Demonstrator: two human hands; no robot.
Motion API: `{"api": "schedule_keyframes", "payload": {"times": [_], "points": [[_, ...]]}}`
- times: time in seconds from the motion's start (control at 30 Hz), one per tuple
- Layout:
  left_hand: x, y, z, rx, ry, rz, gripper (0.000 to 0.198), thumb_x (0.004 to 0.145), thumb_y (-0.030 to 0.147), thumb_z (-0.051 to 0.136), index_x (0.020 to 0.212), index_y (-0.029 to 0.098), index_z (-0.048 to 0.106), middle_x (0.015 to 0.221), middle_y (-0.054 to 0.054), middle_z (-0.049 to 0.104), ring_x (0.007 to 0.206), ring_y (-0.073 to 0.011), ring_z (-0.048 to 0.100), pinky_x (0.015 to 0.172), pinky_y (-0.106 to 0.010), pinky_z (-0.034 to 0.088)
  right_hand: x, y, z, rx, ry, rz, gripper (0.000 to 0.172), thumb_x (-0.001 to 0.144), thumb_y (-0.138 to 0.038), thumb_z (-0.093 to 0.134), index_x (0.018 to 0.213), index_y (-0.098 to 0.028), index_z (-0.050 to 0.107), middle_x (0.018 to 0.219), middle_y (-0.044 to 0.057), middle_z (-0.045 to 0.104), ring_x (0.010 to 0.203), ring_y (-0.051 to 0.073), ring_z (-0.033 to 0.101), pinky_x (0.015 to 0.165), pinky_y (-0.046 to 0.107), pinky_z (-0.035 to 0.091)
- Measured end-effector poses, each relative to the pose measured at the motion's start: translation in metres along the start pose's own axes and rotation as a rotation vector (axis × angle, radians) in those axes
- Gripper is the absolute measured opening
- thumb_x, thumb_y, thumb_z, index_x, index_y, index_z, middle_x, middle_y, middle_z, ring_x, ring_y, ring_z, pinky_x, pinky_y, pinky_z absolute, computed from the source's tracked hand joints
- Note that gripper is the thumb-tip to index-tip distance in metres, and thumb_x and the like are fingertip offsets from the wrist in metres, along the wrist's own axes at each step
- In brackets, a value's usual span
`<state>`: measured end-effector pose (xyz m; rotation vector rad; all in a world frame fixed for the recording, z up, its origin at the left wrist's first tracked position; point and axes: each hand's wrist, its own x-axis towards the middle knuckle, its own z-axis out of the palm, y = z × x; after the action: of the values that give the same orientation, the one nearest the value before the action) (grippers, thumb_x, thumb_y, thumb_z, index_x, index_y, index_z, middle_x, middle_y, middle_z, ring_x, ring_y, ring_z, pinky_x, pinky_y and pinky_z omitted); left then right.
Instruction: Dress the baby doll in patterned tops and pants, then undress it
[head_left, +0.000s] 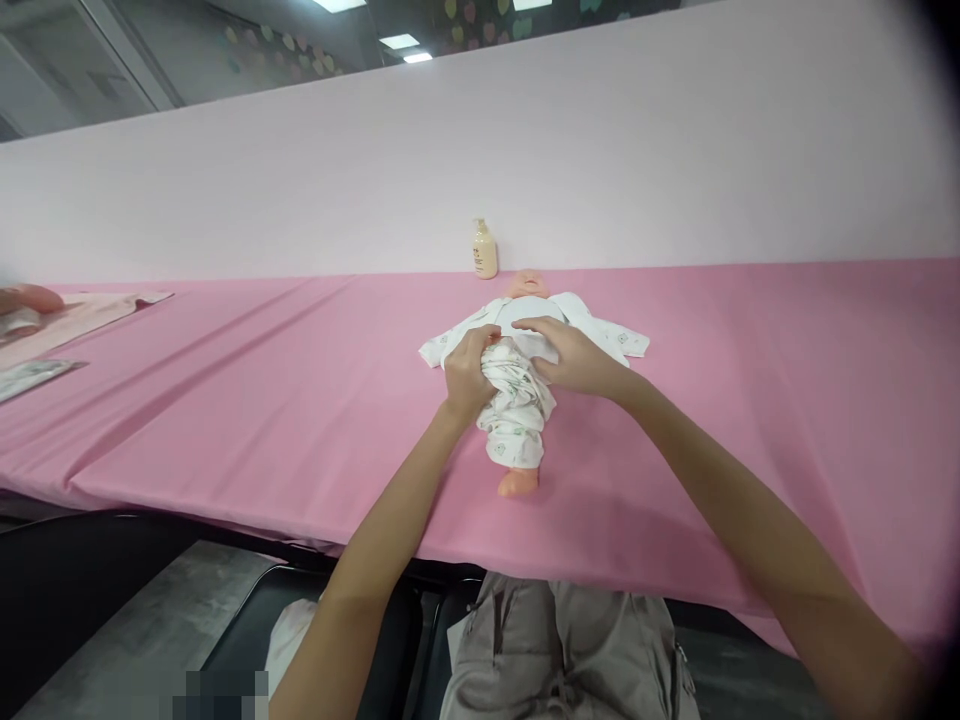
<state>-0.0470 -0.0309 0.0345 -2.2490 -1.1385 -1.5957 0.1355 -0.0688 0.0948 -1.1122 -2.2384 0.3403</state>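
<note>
A baby doll (pixel 528 284) lies on its back on the pink sheet, its head toward the wall. It wears a white printed top (pixel 615 336) with the sleeves spread out to both sides. White printed baby trousers (pixel 517 382) are bunched around its legs, and one bare foot sticks out at the near end. My left hand (pixel 470 374) is closed on the edge of the bunched trousers at the left. Over the doll's waist, my right hand (pixel 568 356) is open, thumb and fingers apart, beside the trousers. Its fingertips lie close to the doll's belly; contact is unclear.
A cream pump bottle (pixel 484 250) stands by the white wall behind the doll's head. At the far left, part of another doll (pixel 31 298) rests on a pale cloth, near a flat packet (pixel 34 378). Black chairs (pixel 247 610) stand below the table's front edge.
</note>
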Motion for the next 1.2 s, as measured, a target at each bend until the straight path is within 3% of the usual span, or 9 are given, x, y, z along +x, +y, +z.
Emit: {"api": "schedule_keyframes", "payload": {"times": [0.1,0.17,0.3,0.47,0.57,0.67,0.87,1.07,1.2], "points": [[0.002,0.004,0.000,0.029,-0.045,-0.048,0.038,0.083,0.035,0.049,0.116,0.018,0.053,0.108,-0.008,0.067,0.097,-0.0195,0.065,0.081,-0.029,0.050,-0.002,-0.020,0.004,-0.041,-0.030,-0.009,0.057,0.082,-0.037,0.055,0.135,-0.020,0.043,0.134,0.010,0.052,0.122,0.029,0.048,0.097,0.043,0.041],[0.003,0.005,-0.001,0.041,-0.057,-0.083,0.038,0.085,0.030,0.046,0.121,0.019,0.052,0.114,-0.008,0.066,0.100,-0.0191,0.064,0.082,-0.028,0.050,-0.001,-0.025,0.018,-0.165,0.024,0.002,0.065,0.079,-0.039,0.059,0.136,-0.014,0.042,0.132,0.015,0.053,0.122,0.033,0.047,0.100,0.048,0.036],[0.006,0.006,-0.003,0.083,-0.098,-0.121,0.039,0.085,0.026,0.048,0.123,0.020,0.053,0.112,-0.006,0.068,0.099,-0.0185,0.065,0.084,-0.028,0.050,0.006,-0.015,0.042,-0.270,0.150,0.003,0.062,0.077,-0.023,0.053,0.136,-0.008,0.041,0.132,0.018,0.053,0.123,0.031,0.046,0.107,0.048,0.028],[0.007,0.008,-0.006,0.104,-0.141,-0.012,0.040,0.087,0.028,0.048,0.125,0.020,0.054,0.117,-0.007,0.067,0.101,-0.0180,0.065,0.083,-0.026,0.051,0.011,0.001,0.045,-0.296,0.164,0.004,0.058,0.072,-0.016,0.050,0.130,-0.012,0.045,0.122,0.014,0.061,0.116,0.029,0.051,0.109,0.045,0.023],[0.008,0.010,-0.006,0.115,-0.144,0.049,0.040,0.089,0.028,0.045,0.127,0.019,0.054,0.119,-0.008,0.066,0.103,-0.0183,0.065,0.080,-0.026,0.052,0.012,0.005,0.046,-0.298,0.194,0.005,0.048,0.075,-0.019,0.050,0.123,-0.011,0.049,0.110,0.014,0.064,0.107,0.029,0.055,0.104,0.043,0.030],[0.008,0.009,-0.007,0.127,-0.147,0.129,0.040,0.089,0.029,0.043,0.126,0.018,0.056,0.120,-0.009,0.067,0.107,-0.0190,0.065,0.080,-0.025,0.052,0.013,0.007,0.045,-0.231,0.218,-0.010,0.041,0.074,-0.020,0.052,0.114,-0.010,0.052,0.103,0.014,0.062,0.097,0.026,0.057,0.089,0.037,0.043],[0.014,0.013,-0.015,0.102,-0.212,0.230,0.038,0.087,0.029,0.046,0.121,0.019,0.060,0.116,-0.007,0.069,0.102,-0.0193,0.067,0.073,-0.023,0.052,0.009,0.011,0.025,0.082,0.060,-0.061,0.033,0.075,-0.022,0.060,0.106,-0.016,0.055,0.100,0.008,0.064,0.089,0.021,0.061,0.075,0.030,0.048],[0.020,0.024,-0.023,0.037,-0.418,0.062,0.053,0.079,0.015,0.049,0.131,0.027,0.053,0.100,0.001,0.073,0.077,-0.0168,0.068,0.067,-0.024,0.048,0.006,0.013,0.010,0.158,-0.093,0.040,0.040,0.078,-0.035,0.063,0.112,-0.016,0.054,0.094,0.008,0.067,0.083,0.022,0.062,0.070,0.030,0.046],[0.023,0.024,-0.027,-0.074,-0.475,-0.071,0.064,0.079,0.011,0.046,0.141,0.021,0.041,0.076,0.001,0.071,0.062,-0.0159,0.061,0.065,-0.027,0.047,0.006,0.015,0.009,0.138,-0.125,0.051,0.030,0.080,-0.035,0.058,0.104,-0.017,0.054,0.089,0.006,0.066,0.078,0.020,0.060,0.069,0.030,0.043]]}}
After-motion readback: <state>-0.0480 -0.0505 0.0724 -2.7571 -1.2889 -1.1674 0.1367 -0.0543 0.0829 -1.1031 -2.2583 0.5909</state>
